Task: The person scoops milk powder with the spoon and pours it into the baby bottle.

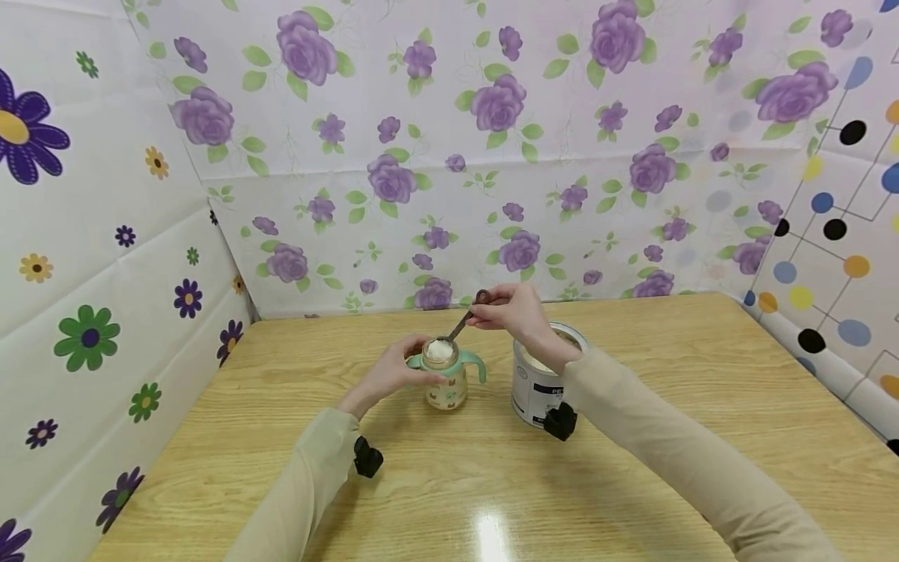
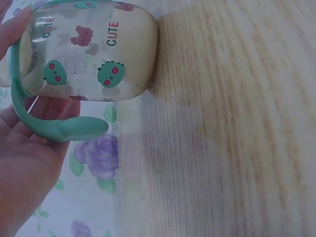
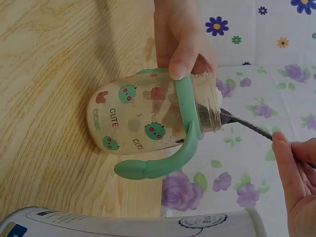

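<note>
My head looks down from afar; my wrists look in close.
The head view faces forward over the table (image 1: 667, 375). Both wrist views lie sideways, turned opposite ways, sharing the bottle (image 1: 447, 390) and my left hand (image 1: 390, 373); head and right-wrist views share my right hand (image 1: 518, 314).

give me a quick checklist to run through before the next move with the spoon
1. Bottle upright on the table: ok.
2. Bottle steadied: ok, the left hand grips it near the green collar.
3. Spoon held: ok, the right hand pinches its handle.
4. Spoon at the bottle's open mouth: ok.
5. White powder fully down inside: not ok, some shows at the mouth.
6. Amount needed in the bottle: cannot tell.
</note>
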Tool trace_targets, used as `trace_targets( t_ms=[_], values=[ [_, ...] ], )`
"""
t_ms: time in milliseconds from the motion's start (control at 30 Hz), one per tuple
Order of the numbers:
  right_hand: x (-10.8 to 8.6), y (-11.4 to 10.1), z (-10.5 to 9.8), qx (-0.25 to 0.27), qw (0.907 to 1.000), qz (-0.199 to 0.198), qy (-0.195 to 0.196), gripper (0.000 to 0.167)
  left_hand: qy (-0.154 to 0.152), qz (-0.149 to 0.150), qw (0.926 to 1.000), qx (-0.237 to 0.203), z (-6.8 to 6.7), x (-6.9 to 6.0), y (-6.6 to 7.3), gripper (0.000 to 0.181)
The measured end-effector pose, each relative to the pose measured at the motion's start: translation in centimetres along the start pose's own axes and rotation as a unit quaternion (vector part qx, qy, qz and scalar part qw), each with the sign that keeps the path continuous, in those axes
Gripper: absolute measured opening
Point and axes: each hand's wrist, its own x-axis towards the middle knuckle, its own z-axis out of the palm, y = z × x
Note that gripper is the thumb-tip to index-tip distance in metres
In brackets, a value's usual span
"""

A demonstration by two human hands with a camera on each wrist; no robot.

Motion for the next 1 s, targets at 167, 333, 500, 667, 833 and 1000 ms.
trace_targets(
  t_ms=[167, 333, 500, 667, 833, 1000],
  values=[
    [-0.2, 0.2, -0.3, 0.009, 0.9993, -0.006, -0.035, 0.018, 0.002, -0.001, 1.0000, 0.004, 0.0, 0.1, -0.3, 0.055],
    [-0.4, 0.2, -0.7, 0.020, 0.9968, -0.017, -0.075, 0.018, 0.000, -0.006, 1.0000, 0.005, 0.0, 0.0, -0.2, 0.055],
    [-0.6, 0.1, -1.1, 0.012, 0.9951, -0.032, -0.093, 0.017, -0.006, -0.012, 0.9999, -0.001, 0.0, 0.0, 0.0, 0.053],
    [-0.6, 0.1, -1.3, -0.004, 0.9935, -0.047, -0.104, 0.015, -0.014, -0.010, 0.9998, 0.000, -0.1, -0.6, 1.7, 0.052],
    [-0.7, 0.1, -1.5, -0.004, 0.9922, -0.050, -0.114, 0.015, -0.016, -0.018, 0.9997, 0.006, -0.1, -1.0, 2.8, 0.053],
    [-0.6, 0.1, -1.7, -0.004, 0.9905, -0.058, -0.125, 0.014, -0.018, -0.019, 0.9996, 0.010, -0.1, -1.0, 2.9, 0.053]
  ],
)
